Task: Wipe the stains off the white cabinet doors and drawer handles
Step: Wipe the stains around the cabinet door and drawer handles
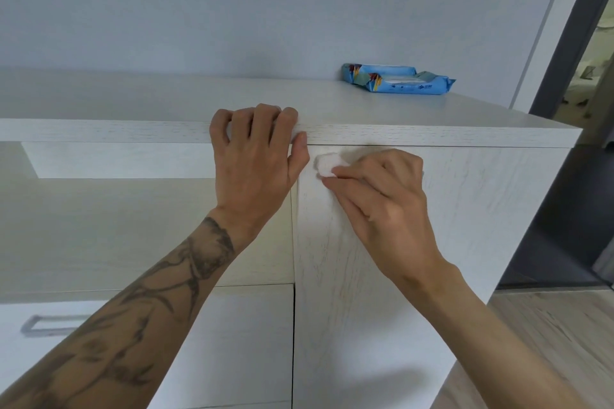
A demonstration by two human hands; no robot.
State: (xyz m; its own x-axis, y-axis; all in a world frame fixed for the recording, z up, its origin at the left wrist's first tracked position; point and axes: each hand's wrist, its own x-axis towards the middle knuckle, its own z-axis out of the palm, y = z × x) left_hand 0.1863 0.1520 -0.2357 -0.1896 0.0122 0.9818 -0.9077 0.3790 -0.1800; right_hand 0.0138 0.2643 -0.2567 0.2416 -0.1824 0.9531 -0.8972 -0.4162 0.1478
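Wall (232, 3), pale grey-blue, across the whole upper half. Below it, white wood-grain cabinet (432, 136), with top panel (133, 100) running from the left edge of the view to the right corner. Under the panel on the right, tall door (365, 309), closed, grain streaked vertically. Left of it, open shelf recess (133, 226), and beneath that a drawer front (232, 342). Wood-look floor (548, 325) at lower right, dark doorway (591, 43) above it. Tattooed forearm (149, 292) rising from the lower left to the left hand (255, 159): fingers curled over the panel's front edge, thumb laid against the face of that edge, gripping the panel just above the door's upper left corner. Close beside and slightly lower, right hand (388, 196), thumb and fingertips drawn together in a tight pinch against the door. At the back of the panel, touching the wall, blue pack of wipes (398, 78), lying flat, well apart from both hands. Metal drawer handle (50, 324), blurred, at the far left of the drawer front. Smallest, crumpled white wipe (327, 164), held in the right hand's pinch and pressed to the door near its upper left corner.
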